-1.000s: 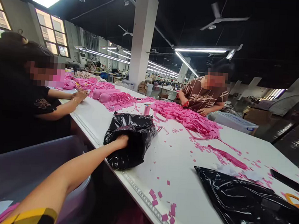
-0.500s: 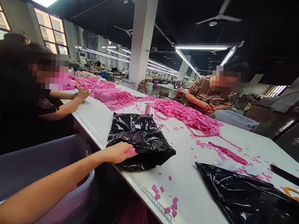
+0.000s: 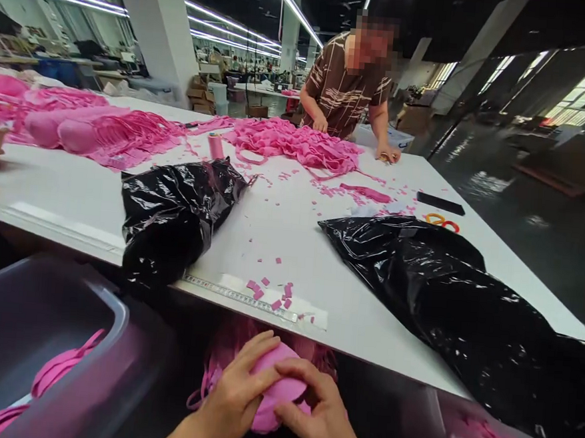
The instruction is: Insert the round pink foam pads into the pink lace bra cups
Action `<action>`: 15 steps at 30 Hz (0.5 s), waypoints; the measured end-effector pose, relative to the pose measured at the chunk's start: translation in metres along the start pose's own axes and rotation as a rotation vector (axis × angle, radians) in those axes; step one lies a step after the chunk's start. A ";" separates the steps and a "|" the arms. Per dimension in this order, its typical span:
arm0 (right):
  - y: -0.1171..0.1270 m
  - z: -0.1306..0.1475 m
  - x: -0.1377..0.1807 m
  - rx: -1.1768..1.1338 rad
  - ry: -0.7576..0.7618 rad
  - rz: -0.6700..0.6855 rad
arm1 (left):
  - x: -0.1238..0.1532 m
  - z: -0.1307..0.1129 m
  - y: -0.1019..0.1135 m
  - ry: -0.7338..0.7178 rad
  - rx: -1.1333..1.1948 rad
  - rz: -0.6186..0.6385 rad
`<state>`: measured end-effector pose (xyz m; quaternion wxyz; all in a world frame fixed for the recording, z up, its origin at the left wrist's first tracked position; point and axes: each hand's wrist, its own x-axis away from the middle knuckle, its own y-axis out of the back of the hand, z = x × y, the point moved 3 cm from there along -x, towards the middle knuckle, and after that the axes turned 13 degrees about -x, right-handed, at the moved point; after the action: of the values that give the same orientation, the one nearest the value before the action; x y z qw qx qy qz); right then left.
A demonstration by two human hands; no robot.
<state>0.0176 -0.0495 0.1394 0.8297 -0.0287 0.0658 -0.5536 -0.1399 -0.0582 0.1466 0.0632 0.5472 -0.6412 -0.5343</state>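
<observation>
Low in front of me, just off the table's near edge, both hands grip a pink bra with a rounded, moulded cup. My left hand wraps round its left side, fingers over the top. My right hand pinches the right side between thumb and fingers. Pink straps dangle at the left of it. Beyond the hands, a black plastic bag lies on the white table, its dark mouth hanging over the near edge.
Left below the table stands a grey bin with pink straps inside. Black plastic covers the table's right. Further back are pink garments, a thread spool, orange-handled scissors and scraps. A co-worker stands opposite; another's hand shows far left.
My left hand has left the black bag's mouth and come down to the bra. The right hand has come into view. The view has turned right and downward; the bag's mouth now droops.
</observation>
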 end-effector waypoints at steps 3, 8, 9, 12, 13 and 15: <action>0.009 0.005 0.010 0.178 0.053 -0.046 | 0.001 -0.007 -0.003 -0.046 -0.063 0.046; 0.015 0.001 0.020 0.222 0.082 -0.052 | 0.004 -0.015 0.001 -0.055 -0.025 0.041; 0.016 -0.001 0.020 0.173 0.048 -0.032 | 0.005 -0.014 0.001 -0.048 0.002 0.021; 0.023 -0.010 0.021 -0.017 -0.116 0.002 | 0.006 -0.005 0.003 0.107 0.135 -0.034; 0.026 -0.012 0.021 -0.089 -0.165 0.005 | 0.006 0.000 0.005 0.217 0.213 -0.037; 0.033 -0.016 0.023 -0.227 -0.226 -0.012 | 0.005 0.010 0.005 0.473 0.451 0.007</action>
<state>0.0539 -0.0578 0.1181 0.8198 -0.1849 0.0341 -0.5409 -0.1519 -0.0567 0.1438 0.0894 0.6539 -0.7130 -0.2367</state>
